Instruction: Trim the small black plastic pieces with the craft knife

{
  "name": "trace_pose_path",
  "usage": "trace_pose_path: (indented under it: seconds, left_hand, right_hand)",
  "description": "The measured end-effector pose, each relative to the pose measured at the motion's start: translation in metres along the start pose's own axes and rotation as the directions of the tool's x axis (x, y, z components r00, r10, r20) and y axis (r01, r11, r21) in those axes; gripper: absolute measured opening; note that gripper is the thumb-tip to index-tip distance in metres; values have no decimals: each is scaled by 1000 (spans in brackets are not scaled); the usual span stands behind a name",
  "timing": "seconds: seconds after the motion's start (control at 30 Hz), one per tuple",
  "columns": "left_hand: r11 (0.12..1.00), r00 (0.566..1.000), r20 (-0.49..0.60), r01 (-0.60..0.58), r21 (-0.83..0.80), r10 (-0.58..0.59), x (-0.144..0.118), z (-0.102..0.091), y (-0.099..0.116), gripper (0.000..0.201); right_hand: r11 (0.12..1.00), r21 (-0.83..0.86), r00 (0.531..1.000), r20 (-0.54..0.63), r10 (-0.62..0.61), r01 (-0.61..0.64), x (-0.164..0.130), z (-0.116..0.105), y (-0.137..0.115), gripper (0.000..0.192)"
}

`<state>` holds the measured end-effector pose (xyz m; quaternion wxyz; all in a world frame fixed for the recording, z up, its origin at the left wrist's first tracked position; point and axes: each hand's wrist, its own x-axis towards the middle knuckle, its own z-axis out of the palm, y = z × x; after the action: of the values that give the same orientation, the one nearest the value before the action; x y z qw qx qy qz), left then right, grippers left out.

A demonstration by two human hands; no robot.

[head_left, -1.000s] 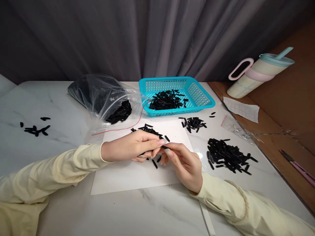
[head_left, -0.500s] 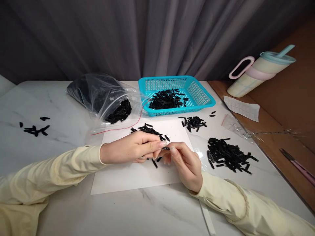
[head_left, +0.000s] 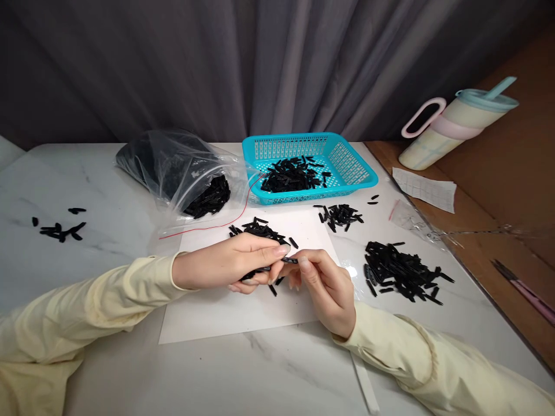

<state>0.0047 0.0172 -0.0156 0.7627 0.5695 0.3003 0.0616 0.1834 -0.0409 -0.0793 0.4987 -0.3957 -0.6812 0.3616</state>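
Observation:
Over a white sheet of paper (head_left: 208, 318), my two hands meet at one small, slim black strip (head_left: 289, 260). My left hand (head_left: 234, 261) pinches its left end between thumb and finger. More dark strips (head_left: 256, 271) show inside the curled lower fingers of that hand. The fingertips of my right hand (head_left: 327, 283) are closed on the strip's right end. Just behind the hands lies a loose pile of black strips (head_left: 260, 227), partly covered by my left hand. The exact kind of these strips cannot be made out.
A blue basket (head_left: 310, 198) of black strips stands at the back, beside an open clear zip bag (head_left: 173, 173) of them. Other piles lie to the right (head_left: 401, 271) and far left (head_left: 60, 231). Tweezers (head_left: 520, 283) and a tumbler (head_left: 446, 133) are at right.
My left hand's lower fingers have loosened, so strips inside them now show. More of the pinched strip is visible between the hands. My right hand has hardly moved.

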Motion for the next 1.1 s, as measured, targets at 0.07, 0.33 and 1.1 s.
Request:
trace_pose_path:
  seconds: [0.07,0.33,1.1]
  left_hand:
    - [1000,1000,2,11,-22,-11,0,0,0,35]
    - [998,1000,6,17,-57,-16,1,0,1,35]
    - [995,993,-97,-54,87,62,-1,6,-1,34]
  right_hand:
    - [1000,-10,1000,-2,-12,12,0,0,0,14]
    - [999,-35,999,-5,-38,38,-1,-1,1,14]
    - [994,-108,1000,21,-2,4,1,-2,-1,20]
